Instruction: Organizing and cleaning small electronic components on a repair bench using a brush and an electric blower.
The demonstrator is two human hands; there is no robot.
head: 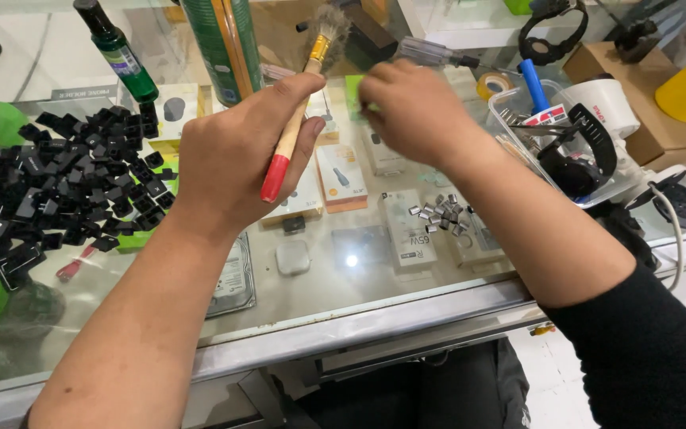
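Two hands, left hand (236, 151) gripping one brush (299, 107), right hand (414, 111) blurred

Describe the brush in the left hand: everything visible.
The brush is a small paintbrush: a pale wooden handle with a red-dipped butt end, a gold metal ferrule and greyish, frayed bristles. It is tilted, bristles up and away, red end down towards the wrist. The left hand grips its mid-handle, above the glass countertop. The bristles look slightly blurred.

White-and-orange small boxes (341, 176) lie under the glass (cardboard box (660, 119) far right).
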